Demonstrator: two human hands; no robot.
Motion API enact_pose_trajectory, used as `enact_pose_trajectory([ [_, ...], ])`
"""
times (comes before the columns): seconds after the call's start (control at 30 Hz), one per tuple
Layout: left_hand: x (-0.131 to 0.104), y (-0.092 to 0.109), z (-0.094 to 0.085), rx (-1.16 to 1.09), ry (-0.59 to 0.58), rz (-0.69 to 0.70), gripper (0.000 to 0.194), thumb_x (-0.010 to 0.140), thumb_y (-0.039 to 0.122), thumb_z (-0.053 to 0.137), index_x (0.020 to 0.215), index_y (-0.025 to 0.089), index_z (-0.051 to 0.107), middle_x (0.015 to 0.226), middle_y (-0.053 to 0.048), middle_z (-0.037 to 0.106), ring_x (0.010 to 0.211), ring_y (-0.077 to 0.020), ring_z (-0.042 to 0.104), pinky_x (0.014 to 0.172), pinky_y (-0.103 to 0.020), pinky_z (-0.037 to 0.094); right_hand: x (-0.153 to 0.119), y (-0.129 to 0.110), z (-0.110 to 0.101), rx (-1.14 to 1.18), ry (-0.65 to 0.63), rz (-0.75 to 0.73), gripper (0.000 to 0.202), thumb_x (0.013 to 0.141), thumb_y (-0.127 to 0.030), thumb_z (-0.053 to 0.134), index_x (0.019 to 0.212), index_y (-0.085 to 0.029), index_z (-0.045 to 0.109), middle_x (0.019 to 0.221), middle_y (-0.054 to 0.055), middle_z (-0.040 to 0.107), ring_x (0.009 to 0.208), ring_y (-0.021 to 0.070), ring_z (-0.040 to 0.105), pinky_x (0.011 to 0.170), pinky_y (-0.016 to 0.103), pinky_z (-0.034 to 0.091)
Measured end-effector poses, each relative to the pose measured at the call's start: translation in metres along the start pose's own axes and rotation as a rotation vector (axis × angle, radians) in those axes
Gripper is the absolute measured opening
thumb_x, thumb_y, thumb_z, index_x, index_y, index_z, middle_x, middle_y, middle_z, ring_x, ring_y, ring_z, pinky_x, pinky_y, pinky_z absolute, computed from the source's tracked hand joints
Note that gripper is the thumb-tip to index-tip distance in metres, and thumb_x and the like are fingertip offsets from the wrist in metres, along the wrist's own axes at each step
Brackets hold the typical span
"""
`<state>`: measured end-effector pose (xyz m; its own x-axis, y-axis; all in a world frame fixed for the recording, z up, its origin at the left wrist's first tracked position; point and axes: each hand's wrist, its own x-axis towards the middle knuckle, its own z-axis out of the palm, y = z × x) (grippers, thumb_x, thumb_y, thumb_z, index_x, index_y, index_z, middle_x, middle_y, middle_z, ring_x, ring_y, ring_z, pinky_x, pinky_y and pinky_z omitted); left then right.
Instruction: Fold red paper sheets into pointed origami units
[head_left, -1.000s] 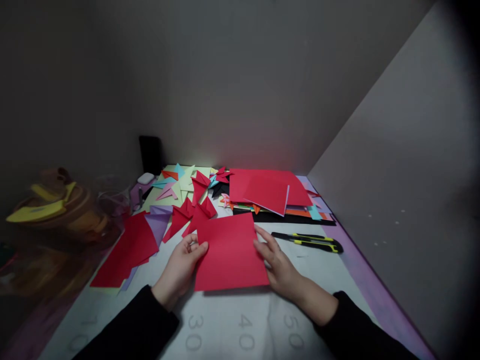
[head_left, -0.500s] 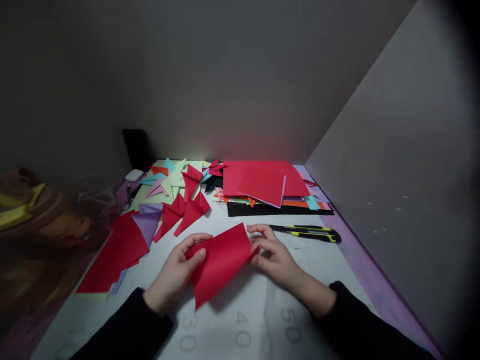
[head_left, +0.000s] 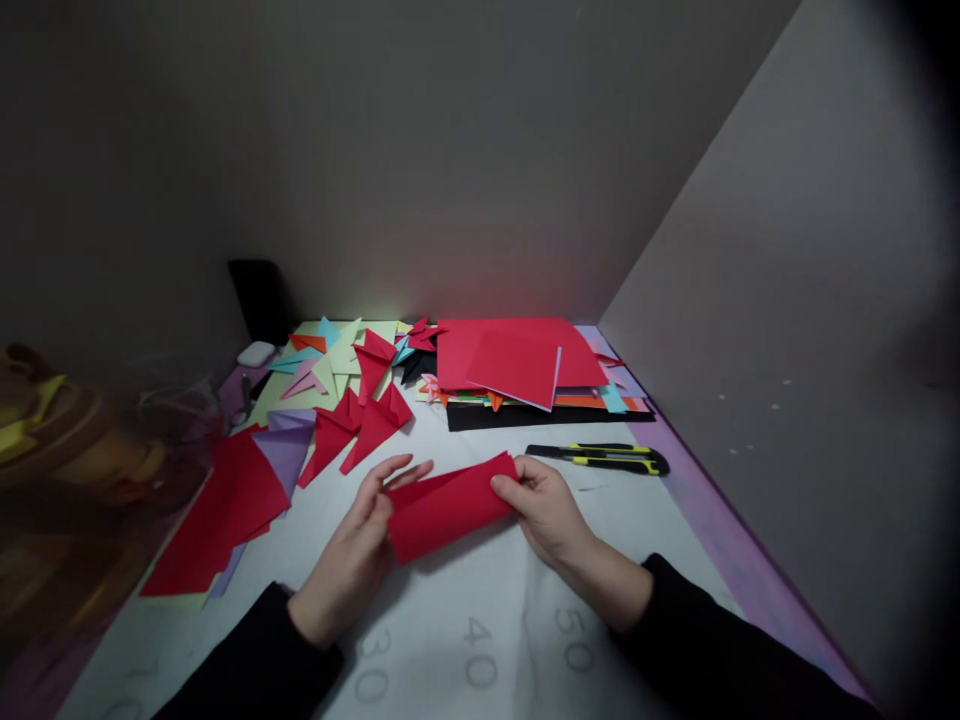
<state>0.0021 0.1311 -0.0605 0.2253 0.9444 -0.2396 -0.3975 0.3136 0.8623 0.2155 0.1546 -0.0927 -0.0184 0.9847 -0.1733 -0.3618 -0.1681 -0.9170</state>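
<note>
A sheet of red paper (head_left: 452, 510), doubled over into a long folded strip, is held above the white mat between my two hands. My right hand (head_left: 551, 510) pinches its right end, thumb on the front and fingers behind. At the left end is my left hand (head_left: 352, 545), curved loosely round the edge; its fingertips reach behind the upper corner and its thumb lies against the side. The fold slopes upward to the right, and the layers gape slightly along the top.
Beyond my right hand lies a black-and-yellow utility knife (head_left: 600, 458). Red paper sheets (head_left: 517, 365) are stacked at the back. Folded red pieces (head_left: 379, 425) and coloured ones sit back left, near more red sheets (head_left: 217, 515). A dark phone (head_left: 260, 300) leans on the wall.
The red sheet, curved and single before, is now doubled over into a narrower strip. My right hand has closed on its right end, and my left thumb has moved off its front face.
</note>
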Motion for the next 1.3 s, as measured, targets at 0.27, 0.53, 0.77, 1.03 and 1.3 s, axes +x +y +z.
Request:
enact_pose_trajectory([
  [0.27, 0.003, -0.010, -0.002, 0.300, 0.096, 0.054, 0.033, 0.074, 0.039, 0.073, 0.098, 0.017, 0.067, 0.095, -0.008, 0.069, 0.089, -0.0214, 0.061, 0.078, -0.028, 0.047, 0.001, 0.000, 0.000, -0.039, 0.097, -0.119, 0.033, 0.067, -0.032, 0.076, 0.055, -0.020, 0.048, 0.057, -0.004, 0.052, 0.056, 0.0120, 0.043, 0.057, 0.025, 0.035],
  [0.53, 0.005, -0.012, -0.005, 0.265, 0.323, 0.033, 0.026, 0.067, 0.037, 0.077, 0.062, 0.015, 0.062, 0.061, 0.001, 0.062, 0.058, -0.0109, 0.050, 0.056, -0.020, 0.039, -0.008, -0.003, 0.005, 0.048, 0.096, -0.086, 0.039, 0.063, -0.030, 0.079, 0.056, -0.021, 0.042, 0.056, -0.005, 0.053, 0.055, 0.0124, 0.046, 0.056, 0.026, 0.038],
  [0.77, 0.004, -0.009, -0.004, 0.319, 0.331, 0.041, 0.028, 0.066, 0.038, 0.077, 0.060, 0.015, 0.062, 0.060, 0.001, 0.061, 0.057, -0.0116, 0.050, 0.054, -0.020, 0.038, -0.008, -0.010, 0.010, 0.120, 0.121, -0.051, 0.043, 0.058, -0.028, 0.081, 0.058, -0.022, 0.039, 0.056, -0.005, 0.056, 0.054, 0.0126, 0.051, 0.056, 0.026, 0.042],
  [1.03, 0.004, -0.011, -0.007, 0.326, 0.320, 0.065, 0.026, 0.068, 0.037, 0.076, 0.061, 0.016, 0.062, 0.061, 0.001, 0.061, 0.058, -0.0118, 0.051, 0.056, -0.021, 0.039, -0.009, -0.015, 0.012, 0.144, 0.084, -0.025, 0.049, 0.058, -0.027, 0.081, 0.083, -0.028, 0.040, 0.070, -0.004, 0.067, 0.059, 0.0173, 0.062, 0.061, 0.033, 0.050],
  [1.3, 0.004, -0.009, -0.003, 0.301, 0.351, 0.067, 0.027, 0.065, 0.035, 0.078, 0.058, 0.016, 0.059, 0.057, 0.002, 0.060, 0.055, -0.0112, 0.050, 0.053, -0.021, 0.037, -0.008, -0.015, 0.011, 0.159, 0.077, -0.011, 0.047, 0.060, -0.025, 0.080, 0.084, -0.027, 0.040, 0.068, -0.005, 0.066, 0.058, 0.0152, 0.062, 0.061, 0.029, 0.049],
])
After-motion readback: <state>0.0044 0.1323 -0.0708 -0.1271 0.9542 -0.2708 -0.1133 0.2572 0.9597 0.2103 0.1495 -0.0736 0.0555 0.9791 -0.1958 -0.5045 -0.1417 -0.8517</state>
